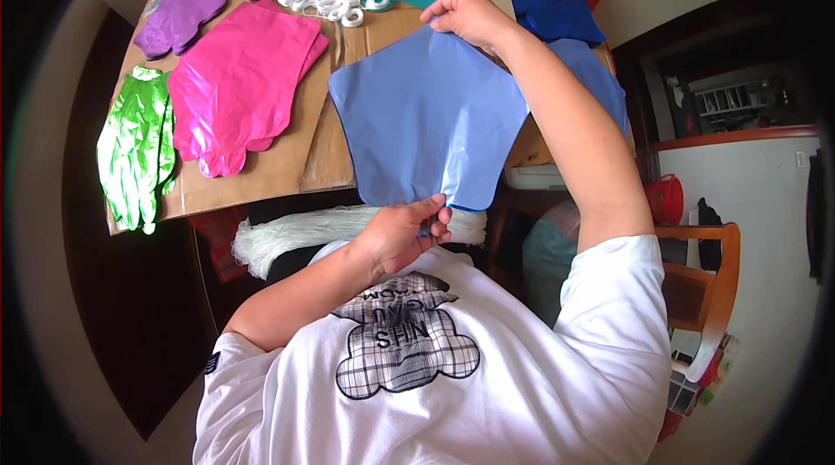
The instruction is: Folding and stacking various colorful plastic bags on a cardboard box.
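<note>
Your left fingers (426, 207) pinch the lower edge of the blue sheet (413, 117); your right fingers (445, 9) grip its top corner. The sheet lies directly between them, neither hand nearer, its long axis not evident. Left to right: green foil (135, 143), crinkled and shiny; pink foil (239, 73), glossy, lobed at its near end; white rings (323, 2), small; the sheet, smooth, five-cornered, layered at its lower edge.

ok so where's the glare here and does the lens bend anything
Head view: strongest glare on the crinkled green foil, softer shine on the pink sheets, and a bright streak low on the held blue sheet; head view: the dark panel at left has a bowed edge, and the corners fall to black.
</note>
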Demonstrator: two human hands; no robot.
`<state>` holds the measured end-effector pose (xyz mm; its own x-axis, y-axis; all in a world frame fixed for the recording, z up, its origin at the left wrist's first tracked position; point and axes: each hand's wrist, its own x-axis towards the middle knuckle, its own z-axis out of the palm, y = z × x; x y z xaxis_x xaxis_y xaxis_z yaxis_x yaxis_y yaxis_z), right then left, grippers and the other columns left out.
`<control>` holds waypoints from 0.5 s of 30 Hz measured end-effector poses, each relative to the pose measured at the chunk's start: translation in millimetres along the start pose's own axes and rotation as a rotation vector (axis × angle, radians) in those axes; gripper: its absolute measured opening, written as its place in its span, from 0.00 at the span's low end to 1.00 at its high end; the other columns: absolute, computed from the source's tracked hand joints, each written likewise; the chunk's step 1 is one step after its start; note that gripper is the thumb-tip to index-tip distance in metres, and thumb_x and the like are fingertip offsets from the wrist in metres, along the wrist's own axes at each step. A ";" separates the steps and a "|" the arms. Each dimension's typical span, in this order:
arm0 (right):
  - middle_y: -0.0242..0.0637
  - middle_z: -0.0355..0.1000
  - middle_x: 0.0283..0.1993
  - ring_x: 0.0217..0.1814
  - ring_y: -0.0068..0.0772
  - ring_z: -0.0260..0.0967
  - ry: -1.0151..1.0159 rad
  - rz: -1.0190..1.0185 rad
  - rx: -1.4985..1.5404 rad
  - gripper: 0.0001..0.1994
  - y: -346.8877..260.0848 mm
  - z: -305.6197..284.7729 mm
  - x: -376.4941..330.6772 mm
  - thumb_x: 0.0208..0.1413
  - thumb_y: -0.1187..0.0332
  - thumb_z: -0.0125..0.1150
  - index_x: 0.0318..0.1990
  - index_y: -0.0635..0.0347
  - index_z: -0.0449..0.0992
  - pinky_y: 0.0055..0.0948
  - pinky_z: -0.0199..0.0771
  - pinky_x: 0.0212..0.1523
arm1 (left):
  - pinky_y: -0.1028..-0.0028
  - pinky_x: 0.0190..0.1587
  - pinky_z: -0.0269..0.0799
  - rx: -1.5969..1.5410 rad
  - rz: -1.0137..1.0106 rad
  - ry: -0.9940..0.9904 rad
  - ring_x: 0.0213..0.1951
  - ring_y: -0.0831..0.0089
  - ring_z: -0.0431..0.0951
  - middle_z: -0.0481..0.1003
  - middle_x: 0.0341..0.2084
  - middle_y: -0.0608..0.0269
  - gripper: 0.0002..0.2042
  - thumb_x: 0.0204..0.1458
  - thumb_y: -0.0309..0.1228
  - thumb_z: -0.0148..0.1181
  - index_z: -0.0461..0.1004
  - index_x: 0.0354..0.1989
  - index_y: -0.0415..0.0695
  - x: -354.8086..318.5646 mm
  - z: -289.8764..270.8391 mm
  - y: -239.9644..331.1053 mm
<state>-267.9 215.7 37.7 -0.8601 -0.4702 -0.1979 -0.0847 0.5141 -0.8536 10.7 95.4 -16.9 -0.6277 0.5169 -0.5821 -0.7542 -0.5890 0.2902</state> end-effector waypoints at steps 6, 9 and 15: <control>0.45 0.76 0.37 0.38 0.43 0.73 0.465 -0.420 -0.660 0.13 -8.1 4.6 -50.0 0.51 0.64 0.61 0.39 0.65 0.76 0.36 0.73 0.41 | 0.70 0.44 0.70 -0.061 -0.001 0.006 0.27 0.77 0.63 0.68 0.27 0.65 0.09 0.62 0.32 0.50 0.68 0.34 0.39 -1.5 3.4 2.7; 0.47 0.75 0.32 0.36 0.47 0.73 0.463 -0.387 -0.835 0.13 -28.1 -6.6 -119.4 0.51 0.61 0.61 0.32 0.65 0.76 0.39 0.72 0.38 | 0.70 0.43 0.70 -0.079 0.008 0.007 0.27 0.77 0.63 0.68 0.27 0.65 0.09 0.62 0.31 0.50 0.68 0.33 0.39 -2.4 4.9 4.4; 0.39 0.75 0.28 0.27 0.26 0.73 -0.203 0.407 -0.158 0.27 5.9 -15.8 -227.5 0.58 0.45 0.53 0.31 0.66 0.77 0.24 0.72 0.29 | 0.70 0.43 0.70 -0.055 0.019 0.023 0.27 0.77 0.65 0.69 0.26 0.65 0.09 0.62 0.31 0.50 0.69 0.33 0.39 -4.9 11.9 3.8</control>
<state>-80.6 337.0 85.2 -0.7251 -0.3303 -0.6042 0.1495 0.7810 -0.6064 8.6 98.0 -4.0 -0.6365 0.4910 -0.5947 -0.7301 -0.6322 0.2594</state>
